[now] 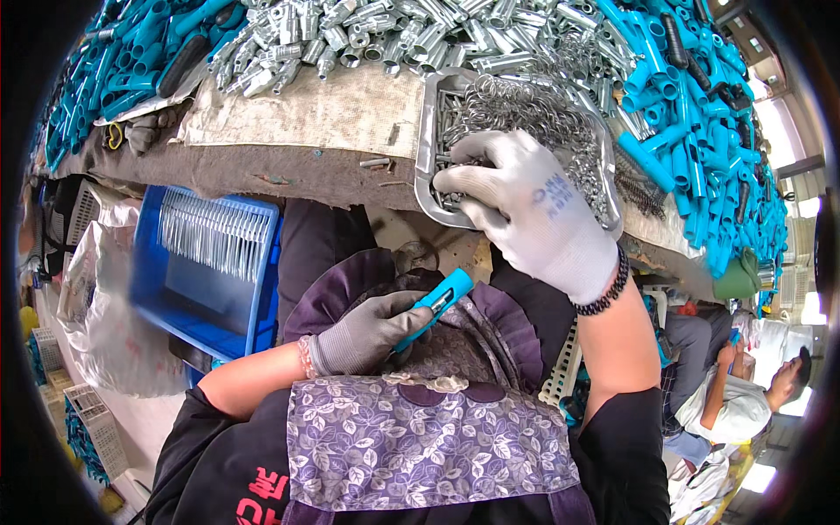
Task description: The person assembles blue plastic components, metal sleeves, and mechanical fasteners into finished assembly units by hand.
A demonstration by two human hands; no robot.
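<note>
My left hand (366, 332), in a grey glove, is closed around a teal plastic tube (444, 296) above my lap. The tube slants up to the right, and a slot in its side shows metal within. My right hand (534, 197), in a white glove, reaches into a metal tray (426, 166) at the table's near edge. Its fingers curl together over thin metal pins (451, 114) in the tray's left part; whatever lies between the fingertips is hidden. Small coiled springs (525, 105) fill much of the tray behind this hand.
Silvery metal sleeves (350, 35) are heaped behind the tray. Teal tubes lie in piles at the far left (131, 66) and right (691, 149). A blue bin (206, 302) with a row of metal rods stands left of my legs. Another person (731, 402) sits at the right.
</note>
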